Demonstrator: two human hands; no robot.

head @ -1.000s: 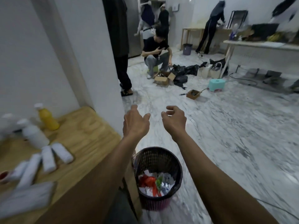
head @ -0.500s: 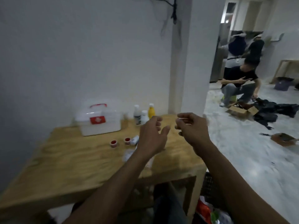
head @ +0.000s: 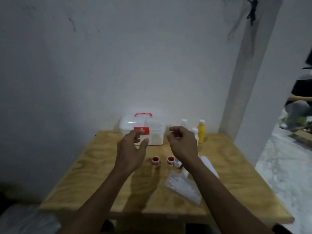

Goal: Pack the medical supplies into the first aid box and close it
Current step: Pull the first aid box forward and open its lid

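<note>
A white first aid box with a red handle and red cross label stands shut at the back of the wooden table. My left hand hovers in front of it, fingers apart and empty. My right hand hangs beside it with loosely curled fingers, holding nothing. Below the hands lie two red-cored tape rolls, a clear plastic packet and a white bandage roll. A yellow bottle and white bottles stand right of the box.
The table stands against a white wall, with a white pillar at its right. A seated person is on the marble floor beyond the pillar. A pale bag lies at the lower left.
My view has swung left from the floor and waste basket onto the table. Both hands now hover over the table in front of the first aid box, still empty.
</note>
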